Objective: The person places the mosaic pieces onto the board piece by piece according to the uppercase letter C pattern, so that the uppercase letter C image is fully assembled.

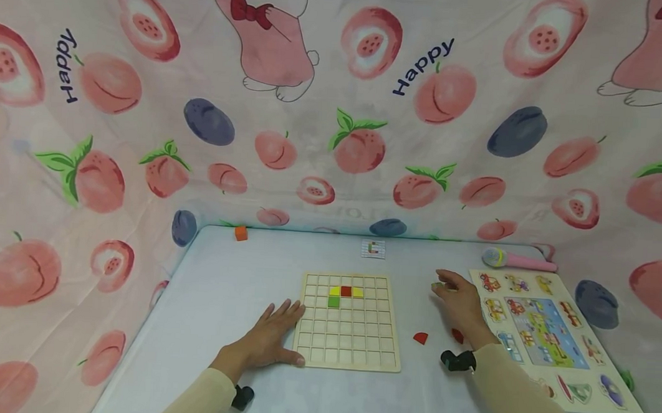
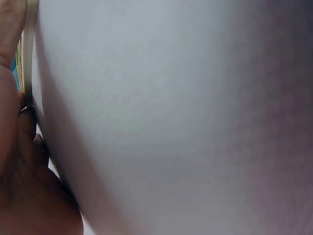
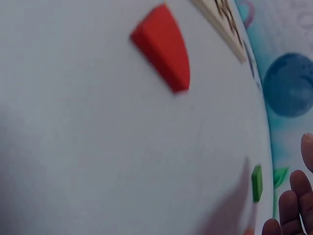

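Observation:
A wooden grid board (image 1: 346,341) lies on the table, with yellow, red and green squares near its top. My left hand (image 1: 270,337) is spread at its left side, fingers straight, touching the edge; the left wrist view shows part of this hand (image 2: 29,191) beside the board's rim. To the right of the board, my right hand (image 1: 461,304) hovers with fingers slightly bent. A small green block (image 3: 257,183) sits near its fingertips, and the right wrist view shows a gap between them. Two red wedge pieces (image 1: 421,338) lie below that hand.
A picture puzzle board (image 1: 546,383) lies at the right, partly under my right forearm. Behind it is a pink toy microphone (image 1: 525,261). A small printed card (image 1: 373,248) and an orange cube (image 1: 241,233) are at the back edge, before a fruit-patterned cloth (image 1: 323,150).

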`<state>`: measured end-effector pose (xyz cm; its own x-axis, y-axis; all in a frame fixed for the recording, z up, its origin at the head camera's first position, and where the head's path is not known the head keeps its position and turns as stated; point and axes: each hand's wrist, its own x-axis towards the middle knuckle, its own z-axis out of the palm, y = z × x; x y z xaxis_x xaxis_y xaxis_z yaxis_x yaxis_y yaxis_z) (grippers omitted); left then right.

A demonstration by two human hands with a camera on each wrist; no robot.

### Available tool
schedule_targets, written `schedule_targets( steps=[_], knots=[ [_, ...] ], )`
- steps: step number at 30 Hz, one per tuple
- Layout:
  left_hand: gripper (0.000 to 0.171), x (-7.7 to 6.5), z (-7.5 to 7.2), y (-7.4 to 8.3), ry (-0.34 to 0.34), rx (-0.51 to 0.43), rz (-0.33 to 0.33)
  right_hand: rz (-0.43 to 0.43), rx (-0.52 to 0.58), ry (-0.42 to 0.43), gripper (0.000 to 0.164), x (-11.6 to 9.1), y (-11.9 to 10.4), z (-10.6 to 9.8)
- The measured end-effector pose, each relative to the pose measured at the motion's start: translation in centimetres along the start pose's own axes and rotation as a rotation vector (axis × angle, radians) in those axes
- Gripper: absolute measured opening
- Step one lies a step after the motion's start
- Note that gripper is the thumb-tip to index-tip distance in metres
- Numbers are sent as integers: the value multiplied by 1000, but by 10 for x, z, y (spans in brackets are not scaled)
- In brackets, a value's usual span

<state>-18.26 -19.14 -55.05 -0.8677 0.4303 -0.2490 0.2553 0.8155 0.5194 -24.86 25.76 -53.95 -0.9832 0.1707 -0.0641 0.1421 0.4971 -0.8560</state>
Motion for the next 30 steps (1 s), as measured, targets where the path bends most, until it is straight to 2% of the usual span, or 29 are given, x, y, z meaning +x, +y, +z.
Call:
schedule_targets(
  steps=[5, 14, 23, 30],
  knots=[
    [121, -1, -1, 0, 5, 1, 11, 37, -57, -25, 49, 3, 11, -8],
    [121, -1, 0, 1, 2, 1, 3, 55, -204, -84, 51, 11, 16, -4],
    [121, -1, -1, 2, -3, 2, -5, -41, -302, -88, 48, 11, 16, 0],
    [120, -1, -2, 2, -5, 2, 1, -59, -327, -81, 47, 8, 17, -2]
  ],
)
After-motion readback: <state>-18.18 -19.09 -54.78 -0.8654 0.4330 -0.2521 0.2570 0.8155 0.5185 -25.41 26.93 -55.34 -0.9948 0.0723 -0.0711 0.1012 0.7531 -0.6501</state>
